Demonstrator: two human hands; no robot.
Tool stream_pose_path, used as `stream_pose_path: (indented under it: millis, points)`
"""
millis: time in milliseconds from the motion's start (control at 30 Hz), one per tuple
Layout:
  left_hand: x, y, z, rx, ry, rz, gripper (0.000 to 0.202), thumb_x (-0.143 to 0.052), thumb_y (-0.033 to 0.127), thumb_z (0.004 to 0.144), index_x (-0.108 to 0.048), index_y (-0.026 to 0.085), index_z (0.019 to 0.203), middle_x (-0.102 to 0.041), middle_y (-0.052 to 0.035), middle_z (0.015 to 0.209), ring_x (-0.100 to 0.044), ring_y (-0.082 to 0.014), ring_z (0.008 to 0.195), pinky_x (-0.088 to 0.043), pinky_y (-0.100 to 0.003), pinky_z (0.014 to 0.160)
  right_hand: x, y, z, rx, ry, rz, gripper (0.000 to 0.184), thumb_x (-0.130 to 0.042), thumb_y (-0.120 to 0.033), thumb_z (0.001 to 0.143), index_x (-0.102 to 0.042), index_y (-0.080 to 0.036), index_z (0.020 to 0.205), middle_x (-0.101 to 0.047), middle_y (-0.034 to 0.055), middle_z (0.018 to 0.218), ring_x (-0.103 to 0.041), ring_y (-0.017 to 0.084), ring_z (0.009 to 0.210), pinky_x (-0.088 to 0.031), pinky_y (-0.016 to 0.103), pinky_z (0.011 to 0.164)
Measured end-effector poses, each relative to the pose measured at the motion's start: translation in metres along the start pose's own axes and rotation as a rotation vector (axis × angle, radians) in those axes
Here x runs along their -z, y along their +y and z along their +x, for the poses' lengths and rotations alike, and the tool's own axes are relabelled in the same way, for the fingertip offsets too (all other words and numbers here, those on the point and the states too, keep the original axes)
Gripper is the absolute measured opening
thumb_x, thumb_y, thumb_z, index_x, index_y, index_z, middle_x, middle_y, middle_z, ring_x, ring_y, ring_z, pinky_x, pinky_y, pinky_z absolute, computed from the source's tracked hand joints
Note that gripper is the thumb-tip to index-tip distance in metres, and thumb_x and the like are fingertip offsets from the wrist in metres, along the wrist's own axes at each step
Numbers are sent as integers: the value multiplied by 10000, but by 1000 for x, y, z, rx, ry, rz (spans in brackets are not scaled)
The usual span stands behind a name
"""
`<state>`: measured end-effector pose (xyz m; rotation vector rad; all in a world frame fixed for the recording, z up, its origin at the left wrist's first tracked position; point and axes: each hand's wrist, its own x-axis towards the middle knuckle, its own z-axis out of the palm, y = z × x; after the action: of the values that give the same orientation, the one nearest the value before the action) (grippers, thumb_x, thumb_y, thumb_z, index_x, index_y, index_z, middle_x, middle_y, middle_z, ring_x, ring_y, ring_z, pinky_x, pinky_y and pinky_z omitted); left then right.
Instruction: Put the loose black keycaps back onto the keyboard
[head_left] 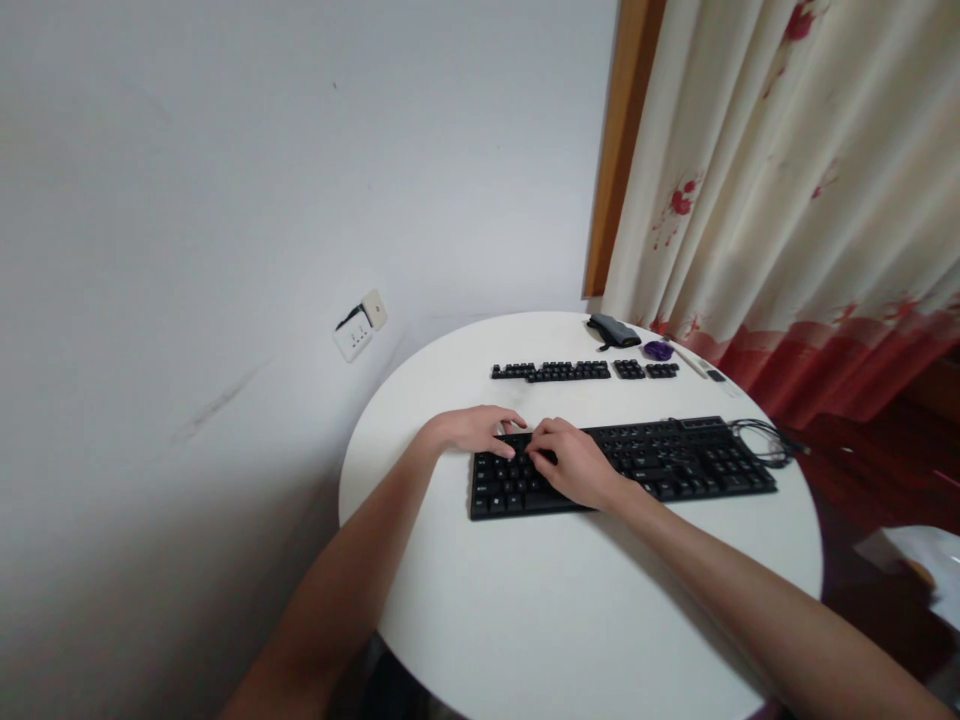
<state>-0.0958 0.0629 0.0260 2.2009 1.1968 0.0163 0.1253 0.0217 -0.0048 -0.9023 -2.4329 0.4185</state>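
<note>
A black keyboard (675, 487) lies on the round white table (525, 610), with part of its upper rows lacking keycaps. My left hand (480, 428) rests at its upper left corner, fingers apart and thumb over the keys. Beside it, my right hand (570, 462) is over the left part of the keyboard, thumb and fingertips pinched together. What they pinch, if anything, is too small to make out. Behind the keyboard, loose black keycaps (570, 371) are laid out in rows and groups.
Toward the back right of the table are a dark grey object (615, 331), a crumpled purple item (658, 350) and a thin pale stick (690, 361). The keyboard's coiled cable (765, 440) lies at the right. A wall socket (352, 336) and a flowered curtain (750, 220) border the table.
</note>
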Motion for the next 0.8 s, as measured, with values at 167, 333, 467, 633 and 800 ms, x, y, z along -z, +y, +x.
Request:
stream_pose_path:
  millis: [167, 333, 467, 633, 800]
  points:
    - [-3, -1, 4, -6, 53, -27, 479, -606, 428, 837, -587, 188, 1252, -669, -66, 1096, -616, -195, 948, -443, -259, 813, -1, 5, 2, -58, 102, 50, 180, -516, -159, 907, -695, -185, 911, -651, 60, 919, -562, 191, 926, -431, 309, 844]
    - [-12, 3, 10, -53, 52, 46, 571, -672, 439, 788, -563, 157, 1272, -627, -102, 1199, -584, -241, 1067, -426, -294, 907, 0, 8, 3, -74, 103, 31, 179, -518, -167, 909, -697, -176, 891, -660, 61, 879, -567, 190, 898, -425, 303, 830]
    - [-16, 5, 13, -76, 61, 76, 555, -716, 395, 753, -582, 162, 1238, -625, -97, 1209, -567, -259, 1109, -408, -316, 956, 2, 9, 3, -83, 93, 17, 183, -517, -170, 913, -699, -171, 893, -663, 59, 874, -571, 184, 886, -421, 293, 817]
    - [-12, 4, 12, -34, 72, -12, 587, -617, 428, 841, -493, 154, 1345, -640, -96, 1143, -599, -210, 1000, -440, -298, 888, 6, 10, 2, -103, 86, 5, 179, -522, -162, 908, -700, -177, 910, -667, 60, 872, -577, 185, 882, -419, 290, 812]
    - [-6, 2, 7, -26, -26, -95, 679, -679, 446, 784, -472, 192, 1379, -629, -83, 1173, -594, -205, 1017, -445, -281, 883, 6, 11, 2, -112, 96, 5, 183, -516, -163, 906, -697, -178, 897, -674, 53, 879, -581, 178, 862, -417, 283, 797]
